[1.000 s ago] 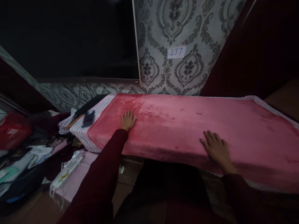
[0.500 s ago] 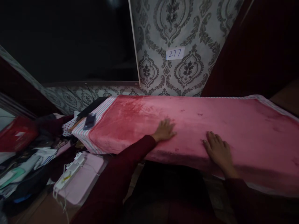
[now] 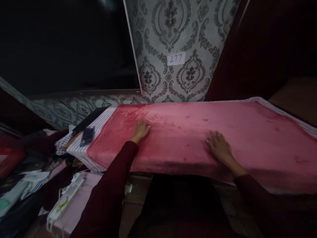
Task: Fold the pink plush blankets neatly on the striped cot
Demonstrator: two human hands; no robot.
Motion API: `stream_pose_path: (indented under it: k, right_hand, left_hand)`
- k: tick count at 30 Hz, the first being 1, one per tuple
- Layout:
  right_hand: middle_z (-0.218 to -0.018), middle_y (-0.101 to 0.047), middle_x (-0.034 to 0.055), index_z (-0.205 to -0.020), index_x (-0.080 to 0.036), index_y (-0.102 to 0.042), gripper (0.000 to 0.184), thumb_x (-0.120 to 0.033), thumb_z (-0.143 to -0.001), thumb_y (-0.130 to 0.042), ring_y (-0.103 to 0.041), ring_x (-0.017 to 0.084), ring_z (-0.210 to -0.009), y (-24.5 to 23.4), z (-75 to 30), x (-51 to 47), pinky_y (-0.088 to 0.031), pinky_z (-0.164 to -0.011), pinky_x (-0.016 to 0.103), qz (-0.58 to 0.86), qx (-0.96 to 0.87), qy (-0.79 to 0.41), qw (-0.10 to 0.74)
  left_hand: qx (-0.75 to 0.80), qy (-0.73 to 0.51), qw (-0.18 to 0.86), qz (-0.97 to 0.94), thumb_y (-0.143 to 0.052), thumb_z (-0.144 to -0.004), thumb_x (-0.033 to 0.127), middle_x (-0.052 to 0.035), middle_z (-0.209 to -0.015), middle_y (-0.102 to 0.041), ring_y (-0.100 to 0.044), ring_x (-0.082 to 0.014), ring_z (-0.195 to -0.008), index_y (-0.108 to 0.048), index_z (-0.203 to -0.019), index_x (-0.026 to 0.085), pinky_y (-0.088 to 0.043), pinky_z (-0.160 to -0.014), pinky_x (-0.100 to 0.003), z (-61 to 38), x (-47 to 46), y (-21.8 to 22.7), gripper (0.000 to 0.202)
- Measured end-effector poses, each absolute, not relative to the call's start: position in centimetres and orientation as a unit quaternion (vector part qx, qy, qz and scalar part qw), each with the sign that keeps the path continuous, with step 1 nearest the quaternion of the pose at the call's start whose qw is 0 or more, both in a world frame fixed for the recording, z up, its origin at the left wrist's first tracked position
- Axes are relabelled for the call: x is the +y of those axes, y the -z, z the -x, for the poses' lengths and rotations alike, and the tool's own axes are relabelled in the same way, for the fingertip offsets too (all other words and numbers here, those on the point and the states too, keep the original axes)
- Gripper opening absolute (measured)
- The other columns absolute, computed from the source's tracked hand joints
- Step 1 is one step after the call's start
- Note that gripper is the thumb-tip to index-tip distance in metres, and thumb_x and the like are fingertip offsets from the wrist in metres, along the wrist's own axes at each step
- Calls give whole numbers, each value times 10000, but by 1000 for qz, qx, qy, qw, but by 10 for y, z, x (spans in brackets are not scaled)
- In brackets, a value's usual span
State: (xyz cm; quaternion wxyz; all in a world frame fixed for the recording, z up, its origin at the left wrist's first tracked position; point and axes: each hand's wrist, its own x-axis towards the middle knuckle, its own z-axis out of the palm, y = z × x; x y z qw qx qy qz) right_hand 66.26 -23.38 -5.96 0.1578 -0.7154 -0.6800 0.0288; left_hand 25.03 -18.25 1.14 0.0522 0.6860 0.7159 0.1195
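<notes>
A pink plush cloth with a striped border is spread over a long, low surface in front of me. My left hand lies on it left of the middle, fingers stretched out, near a darker red patch of the pile. My right hand rests flat on the cloth to the right, near its front edge, with the fingers a little apart. Neither hand holds anything. On the striped border at the left end lies a dark, pixelated item.
A large dark television screen stands behind at the left, and a paper marked 277 is on the patterned wall. A white power strip lies on a pink box at lower left. Piled clothes lie farther left.
My left hand has slid leftward across the cloth, away from my right hand. The right hand stays at about the same place on the cloth. The view has shifted slightly.
</notes>
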Motion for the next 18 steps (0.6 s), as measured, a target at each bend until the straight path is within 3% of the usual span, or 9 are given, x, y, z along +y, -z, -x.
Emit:
stream_pose_path:
  k: [3,8,11,15,18]
  right_hand:
    - [-1700,-315,165,-1618,-192,-399,675,-538,-1042,-337,-289,386,-1561,30,-601,-213,-349,-1178,645,629,-758,-32,169]
    - [-1725,-222,186,-1639,-155,-343,674,-476,-1051,-406,-205,387,-1590,7,-483,-187,-237,-1231,650,507,-848,-59,142]
    - [-1720,-245,174,-1633,-144,-356,657,-466,-1062,-398,-190,370,-1596,13,-446,-177,-197,-1244,653,469,-872,-87,111]
    - [-1716,-289,116,-1632,-190,-373,628,-474,-1072,-379,-220,330,-1592,27,-467,-162,-173,-1270,588,483,-867,-63,106]
    - [-1707,-315,117,-1622,-206,-398,618,-480,-1068,-364,-278,350,-1567,35,-528,-150,-222,-1245,595,568,-815,-23,110]
  left_hand:
    - [769,-64,4,-636,-354,-1050,428,-197,-1710,-284,-220,-337,-1604,-372,-1618,144,-202,-1270,-619,-213,-185,-5,635]
    - [764,-43,-32,-643,-301,-1056,446,-157,-1712,-307,-239,-342,-1597,-368,-1631,190,-209,-1268,-618,-207,-193,9,633]
    - [760,-40,-41,-648,-299,-1052,441,-156,-1704,-326,-262,-339,-1589,-384,-1624,186,-220,-1269,-607,-208,-191,9,632]
    - [760,-43,-42,-647,-286,-1050,441,-163,-1704,-321,-253,-347,-1591,-389,-1621,171,-229,-1265,-619,-206,-188,8,641]
    - [764,-48,-38,-642,-283,-1046,464,-143,-1713,-310,-252,-341,-1592,-383,-1626,201,-249,-1257,-629,-206,-184,8,645]
